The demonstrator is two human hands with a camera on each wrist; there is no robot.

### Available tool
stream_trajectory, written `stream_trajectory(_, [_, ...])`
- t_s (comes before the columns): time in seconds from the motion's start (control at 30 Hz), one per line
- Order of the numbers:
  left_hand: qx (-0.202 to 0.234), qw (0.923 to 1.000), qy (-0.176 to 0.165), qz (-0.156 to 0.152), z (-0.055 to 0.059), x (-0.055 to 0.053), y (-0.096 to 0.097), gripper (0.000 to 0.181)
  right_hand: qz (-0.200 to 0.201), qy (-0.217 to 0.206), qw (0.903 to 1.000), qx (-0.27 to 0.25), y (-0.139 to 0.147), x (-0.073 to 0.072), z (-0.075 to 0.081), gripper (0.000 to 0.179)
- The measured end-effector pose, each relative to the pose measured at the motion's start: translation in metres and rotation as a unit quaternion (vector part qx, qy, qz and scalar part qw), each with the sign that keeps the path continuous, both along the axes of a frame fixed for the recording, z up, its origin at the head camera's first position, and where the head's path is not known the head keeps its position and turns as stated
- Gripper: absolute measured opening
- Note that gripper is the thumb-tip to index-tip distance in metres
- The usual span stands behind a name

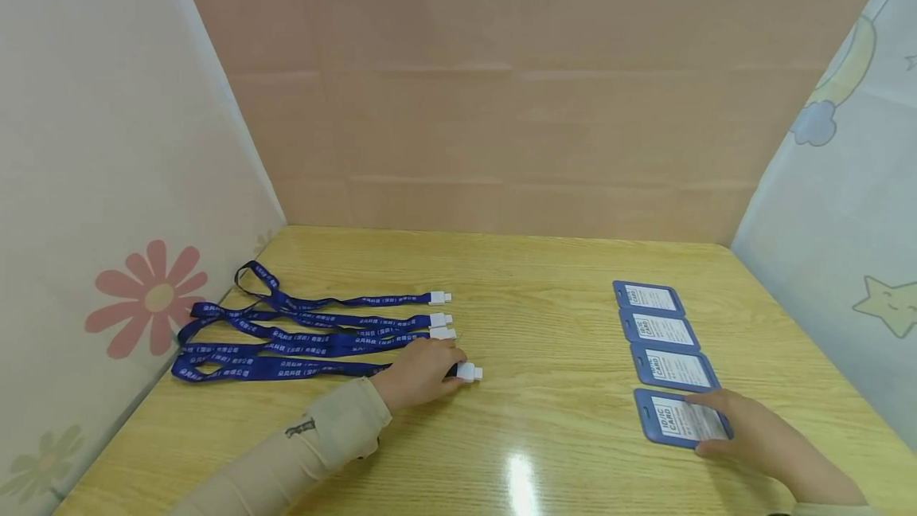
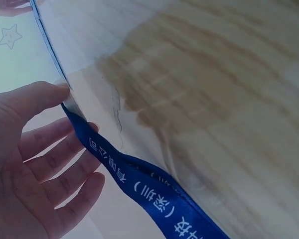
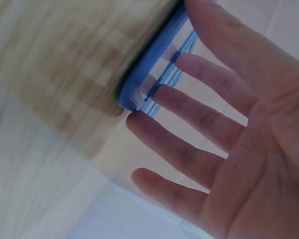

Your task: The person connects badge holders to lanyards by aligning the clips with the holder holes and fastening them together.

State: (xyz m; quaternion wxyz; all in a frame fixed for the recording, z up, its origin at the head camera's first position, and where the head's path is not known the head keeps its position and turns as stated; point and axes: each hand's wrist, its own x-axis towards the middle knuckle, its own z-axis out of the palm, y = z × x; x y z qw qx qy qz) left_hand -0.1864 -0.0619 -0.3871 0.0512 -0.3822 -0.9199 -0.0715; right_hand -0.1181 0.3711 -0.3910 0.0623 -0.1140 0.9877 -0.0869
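Note:
At the left side of the table, my left hand (image 1: 423,373) pinches the nearest blue lanyard (image 1: 286,369) close to its white buckle (image 1: 469,373). White printing runs along the strap (image 2: 152,191), and the thumb lies on its end in the left wrist view, with my left hand (image 2: 45,154) palm visible. Over on the right, my right hand (image 1: 752,432) holds the nearest blue ID card holder (image 1: 662,420) by its long edges, thumb on one side and fingers on the other. The holder's edge (image 3: 152,57) sits between thumb and fingertips of my right hand (image 3: 214,134).
Several more lanyards (image 1: 372,301) lie behind the left hand, white buckles pointing right and loops partly overlapping. Beyond the held holder, other blue card holders (image 1: 662,330) form a column, close together. Patterned panels flank the wooden table (image 1: 530,301); a tan backdrop (image 1: 501,102) stands behind.

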Motion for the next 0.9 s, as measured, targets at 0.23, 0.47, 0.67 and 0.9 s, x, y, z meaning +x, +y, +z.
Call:
stream_trajectory(0.23, [0.002, 1.0, 0.005, -0.003, 0.0006, 0.0004, 0.0013, 0.022, -0.009, -0.002, 1.0, -0.001, -0.0033, -0.0002, 0.0019, 0.062])
stream_trajectory(0.47, [-0.006, 0.9999, 0.001, -0.009, 0.0021, 0.0001, 0.0045, 0.018, -0.015, -0.011, 0.9998, -0.001, -0.0045, -0.0017, 0.0025, 0.062])
stream_trajectory(0.67, [-0.012, 0.9999, -0.004, -0.007, 0.0011, -0.0008, 0.0071, 0.017, -0.023, -0.03, 0.9993, -0.001, -0.0053, -0.0044, 0.0035, 0.063])
stream_trajectory(0.9, [-0.006, 0.9999, 0.01, 0.0, -0.001, -0.0011, 0.01, 0.017, -0.033, -0.047, 0.9983, 0.003, -0.0078, -0.0047, 0.0055, 0.064])
